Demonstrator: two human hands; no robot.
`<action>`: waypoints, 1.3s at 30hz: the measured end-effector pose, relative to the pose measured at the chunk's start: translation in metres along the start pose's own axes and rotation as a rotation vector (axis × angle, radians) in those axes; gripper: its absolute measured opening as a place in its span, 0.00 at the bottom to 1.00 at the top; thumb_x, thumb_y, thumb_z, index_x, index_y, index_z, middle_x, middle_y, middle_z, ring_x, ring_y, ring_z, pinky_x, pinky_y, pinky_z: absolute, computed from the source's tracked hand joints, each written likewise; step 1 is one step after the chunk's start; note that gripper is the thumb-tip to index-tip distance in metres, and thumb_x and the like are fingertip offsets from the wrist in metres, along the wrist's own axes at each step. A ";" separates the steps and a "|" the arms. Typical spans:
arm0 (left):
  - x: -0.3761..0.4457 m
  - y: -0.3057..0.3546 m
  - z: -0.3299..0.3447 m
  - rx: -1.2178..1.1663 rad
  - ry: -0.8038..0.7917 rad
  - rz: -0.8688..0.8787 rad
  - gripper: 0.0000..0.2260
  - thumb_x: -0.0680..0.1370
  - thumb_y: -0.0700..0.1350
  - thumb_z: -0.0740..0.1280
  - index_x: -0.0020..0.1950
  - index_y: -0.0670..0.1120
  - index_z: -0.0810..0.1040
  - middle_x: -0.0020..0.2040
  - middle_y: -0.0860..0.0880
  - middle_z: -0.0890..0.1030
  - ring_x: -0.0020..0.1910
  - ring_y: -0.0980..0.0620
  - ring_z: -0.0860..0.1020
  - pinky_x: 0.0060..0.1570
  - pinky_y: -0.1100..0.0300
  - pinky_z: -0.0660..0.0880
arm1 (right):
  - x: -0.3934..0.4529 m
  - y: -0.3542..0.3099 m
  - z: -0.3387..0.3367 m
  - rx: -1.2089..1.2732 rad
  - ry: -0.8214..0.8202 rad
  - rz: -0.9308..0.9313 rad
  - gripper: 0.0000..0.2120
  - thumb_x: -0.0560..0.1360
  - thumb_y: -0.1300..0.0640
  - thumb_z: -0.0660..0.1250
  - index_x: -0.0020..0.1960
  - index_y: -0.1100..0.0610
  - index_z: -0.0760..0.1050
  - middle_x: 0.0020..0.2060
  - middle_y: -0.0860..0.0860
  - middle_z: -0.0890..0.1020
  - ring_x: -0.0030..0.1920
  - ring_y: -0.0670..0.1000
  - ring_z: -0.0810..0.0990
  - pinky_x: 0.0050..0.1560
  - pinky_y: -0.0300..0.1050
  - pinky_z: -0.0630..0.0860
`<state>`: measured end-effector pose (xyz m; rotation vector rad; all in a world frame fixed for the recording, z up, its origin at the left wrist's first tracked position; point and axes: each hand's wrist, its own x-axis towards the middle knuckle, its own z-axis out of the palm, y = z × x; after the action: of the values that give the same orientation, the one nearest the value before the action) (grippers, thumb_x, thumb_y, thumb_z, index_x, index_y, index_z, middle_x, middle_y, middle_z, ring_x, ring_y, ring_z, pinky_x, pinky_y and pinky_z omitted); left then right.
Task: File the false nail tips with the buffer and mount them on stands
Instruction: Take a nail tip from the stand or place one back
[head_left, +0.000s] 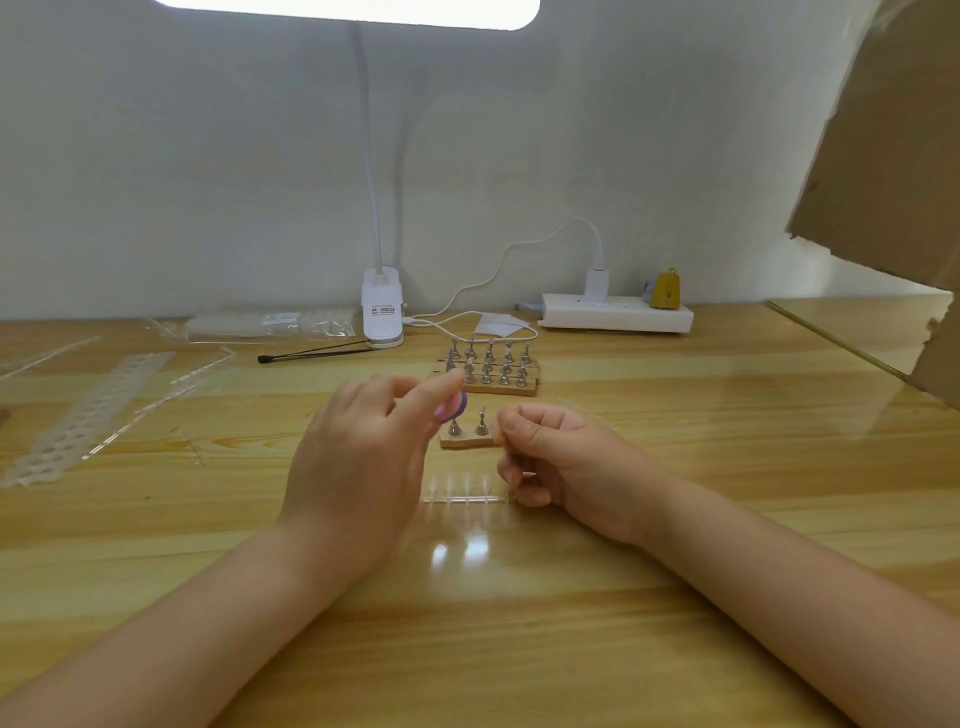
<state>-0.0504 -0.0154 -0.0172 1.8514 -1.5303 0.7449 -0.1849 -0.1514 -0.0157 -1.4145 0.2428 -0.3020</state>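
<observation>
Left hand pinching one purple buffer, right hand curled, contents unclear, two stands on near block, four-tip strip below.

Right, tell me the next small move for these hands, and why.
Probably bring the buffer in the left hand across to the right hand, whose curled fingers seem to pinch a tip, and file; the near wooden stand awaits it.
</observation>
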 end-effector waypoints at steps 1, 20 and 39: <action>0.003 0.003 -0.002 -0.019 0.006 0.004 0.17 0.73 0.34 0.72 0.61 0.44 0.80 0.47 0.44 0.82 0.44 0.39 0.78 0.44 0.44 0.76 | 0.001 0.001 0.000 0.002 0.019 -0.001 0.09 0.71 0.52 0.65 0.43 0.59 0.73 0.30 0.45 0.77 0.30 0.45 0.71 0.27 0.36 0.62; 0.006 0.000 0.016 -0.031 -0.032 0.034 0.18 0.72 0.33 0.72 0.61 0.43 0.80 0.46 0.42 0.81 0.41 0.40 0.79 0.39 0.51 0.74 | 0.004 0.001 -0.007 0.197 0.068 0.019 0.07 0.72 0.56 0.65 0.37 0.56 0.74 0.29 0.46 0.74 0.30 0.44 0.70 0.23 0.34 0.63; -0.001 0.009 0.016 -0.278 -0.074 0.075 0.15 0.77 0.45 0.62 0.63 0.45 0.78 0.50 0.49 0.81 0.39 0.54 0.75 0.41 0.51 0.76 | 0.004 0.002 -0.004 0.099 0.103 0.022 0.08 0.74 0.56 0.64 0.47 0.61 0.76 0.30 0.48 0.75 0.30 0.45 0.70 0.24 0.35 0.66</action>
<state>-0.0588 -0.0284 -0.0275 1.6378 -1.6655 0.4727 -0.1827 -0.1563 -0.0182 -1.2991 0.3239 -0.3646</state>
